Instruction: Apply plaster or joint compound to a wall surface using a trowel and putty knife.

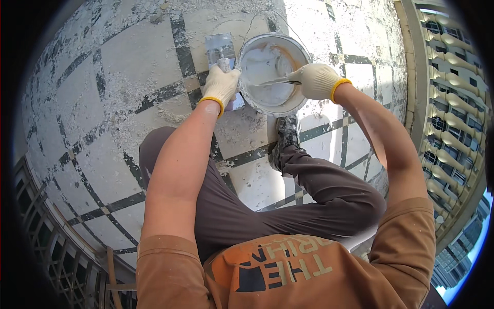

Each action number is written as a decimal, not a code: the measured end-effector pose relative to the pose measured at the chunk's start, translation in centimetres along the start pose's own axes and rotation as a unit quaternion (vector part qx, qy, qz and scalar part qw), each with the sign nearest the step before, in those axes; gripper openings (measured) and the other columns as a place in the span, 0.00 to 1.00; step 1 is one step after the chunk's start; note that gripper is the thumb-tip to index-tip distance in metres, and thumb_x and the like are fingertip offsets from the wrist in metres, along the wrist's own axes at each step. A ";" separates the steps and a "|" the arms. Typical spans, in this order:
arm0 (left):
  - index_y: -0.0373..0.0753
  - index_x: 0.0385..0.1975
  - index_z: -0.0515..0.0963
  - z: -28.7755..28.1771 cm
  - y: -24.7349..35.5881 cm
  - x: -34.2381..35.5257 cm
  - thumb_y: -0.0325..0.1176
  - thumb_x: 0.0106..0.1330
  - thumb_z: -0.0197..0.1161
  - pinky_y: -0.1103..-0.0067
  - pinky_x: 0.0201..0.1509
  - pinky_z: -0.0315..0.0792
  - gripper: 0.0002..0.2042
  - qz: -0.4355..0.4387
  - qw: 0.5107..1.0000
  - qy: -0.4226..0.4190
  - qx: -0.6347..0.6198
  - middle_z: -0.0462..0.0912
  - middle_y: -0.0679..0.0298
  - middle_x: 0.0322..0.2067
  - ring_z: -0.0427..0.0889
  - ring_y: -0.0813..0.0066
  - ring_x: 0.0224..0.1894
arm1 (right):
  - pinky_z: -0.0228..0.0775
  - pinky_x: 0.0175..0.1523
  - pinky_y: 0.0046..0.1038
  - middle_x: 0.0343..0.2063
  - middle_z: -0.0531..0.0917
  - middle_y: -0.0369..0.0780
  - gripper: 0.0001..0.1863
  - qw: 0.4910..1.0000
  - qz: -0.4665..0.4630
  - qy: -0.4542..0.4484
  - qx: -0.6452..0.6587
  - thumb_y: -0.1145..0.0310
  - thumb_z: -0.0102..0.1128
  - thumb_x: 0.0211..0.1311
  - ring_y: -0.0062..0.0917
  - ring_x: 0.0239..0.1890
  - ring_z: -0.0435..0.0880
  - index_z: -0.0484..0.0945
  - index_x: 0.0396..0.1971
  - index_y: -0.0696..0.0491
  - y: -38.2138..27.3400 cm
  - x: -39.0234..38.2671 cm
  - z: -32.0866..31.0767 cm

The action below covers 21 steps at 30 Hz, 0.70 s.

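Note:
A round bucket (300,50) stands on the floor in front of me, with white paste (260,63) inside and smeared on its wall. My right hand (320,81), in a cream knit glove with a yellow cuff, closes around the handle of a putty knife (274,81). The knife's blade reaches over the paste inside the bucket. Just left of the bucket, my left hand (221,85), gloved alike, grips the handle of a plastering trowel (218,44). The trowel's flat rectangular metal plate lies partly beneath that hand, close to the bucket's rim.
The bucket's thin wire handle (278,14) arcs over its far side. White crumbs and dust litter the tiled floor (136,51) with its dark bands. My shoe (286,136) is against the bucket's near side. A balustrade (453,98) runs along the right; metal railings (64,257) stand lower left.

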<state>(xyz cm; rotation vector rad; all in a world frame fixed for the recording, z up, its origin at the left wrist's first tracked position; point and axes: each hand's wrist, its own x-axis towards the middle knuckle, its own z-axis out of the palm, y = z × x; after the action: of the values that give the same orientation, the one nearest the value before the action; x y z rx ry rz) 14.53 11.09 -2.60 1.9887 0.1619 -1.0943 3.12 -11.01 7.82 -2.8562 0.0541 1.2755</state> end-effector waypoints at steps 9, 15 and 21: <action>0.33 0.53 0.77 0.4 -1.5 0.8 0.46 0.65 0.65 0.71 0.29 0.81 0.24 0.000 1.000 -0.014 0.011 0.88 0.53 0.35 0.86 0.62 0.27 | 0.82 0.45 0.35 0.40 0.91 0.45 0.20 0.982 0.184 0.031 0.020 0.66 0.43 0.77 0.36 0.37 0.90 0.85 0.55 0.51 2.0 -0.1 2.6; 0.33 0.53 0.77 1.5 -0.3 -0.1 0.47 0.64 0.66 0.70 0.30 0.80 0.25 -0.019 0.999 0.007 -0.032 0.88 0.53 0.35 0.85 0.62 0.25 | 0.75 0.29 0.28 0.29 0.87 0.39 0.21 0.934 0.236 0.045 0.265 0.58 0.45 0.76 0.28 0.23 0.84 0.87 0.45 0.54 2.9 -2.4 10.2; 0.35 0.54 0.77 1.0 -0.5 -0.7 0.48 0.64 0.65 0.70 0.34 0.81 0.25 -0.025 0.999 0.010 -0.047 0.88 0.54 0.35 0.86 0.61 0.27 | 0.53 0.14 0.20 0.18 0.79 0.33 0.16 0.644 0.361 -0.065 0.672 0.55 0.54 0.77 0.13 0.12 0.68 0.78 0.30 0.49 -5.9 -2.1 8.3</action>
<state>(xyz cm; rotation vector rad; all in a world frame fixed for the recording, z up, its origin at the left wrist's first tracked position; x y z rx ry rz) 13.17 10.86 -2.63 1.9205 0.2701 -1.0793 -4.19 -4.86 3.84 -1.3485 1.5038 0.7659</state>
